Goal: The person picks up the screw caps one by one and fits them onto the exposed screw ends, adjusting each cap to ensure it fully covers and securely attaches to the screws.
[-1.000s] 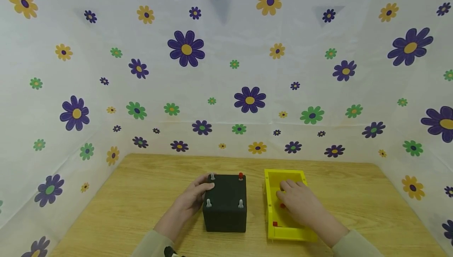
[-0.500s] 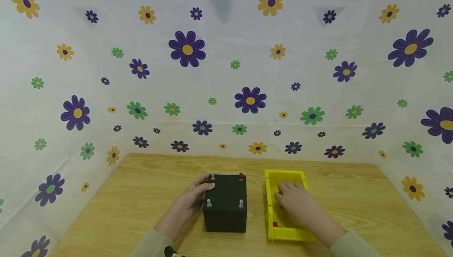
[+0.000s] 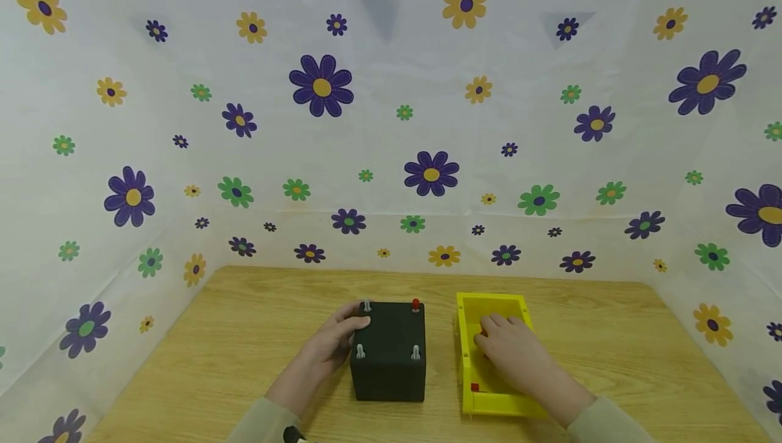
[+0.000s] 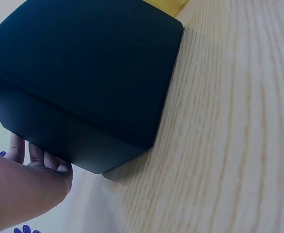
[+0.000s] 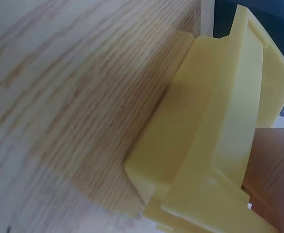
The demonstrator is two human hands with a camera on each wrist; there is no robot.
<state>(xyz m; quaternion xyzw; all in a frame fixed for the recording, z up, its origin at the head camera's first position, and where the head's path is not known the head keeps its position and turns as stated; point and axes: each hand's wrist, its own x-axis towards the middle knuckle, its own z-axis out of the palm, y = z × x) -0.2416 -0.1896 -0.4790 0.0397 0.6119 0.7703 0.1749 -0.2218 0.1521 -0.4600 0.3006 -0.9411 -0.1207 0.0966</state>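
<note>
A black box stands on the wooden table, filling much of the left wrist view. My left hand grips it from the left, thumb over the top edge and fingers along the far side. Metal toggle-like pins rise from its top corners; a red cap sits at the far right one. To the right is a yellow bin, into which my right hand reaches with bent fingers. Something reddish shows at those fingertips, but I cannot tell whether they pinch it. A small red piece lies in the bin's near-left corner.
The wooden table runs back to a white flower-printed sheet that also hangs at both sides. A narrow strip of tabletop separates the box from the bin. The bin's raised walls surround the right hand.
My right hand has shifted slightly left inside the bin, and a red piece seen under it earlier is now mostly hidden. The left hand and black box stay as they were.
</note>
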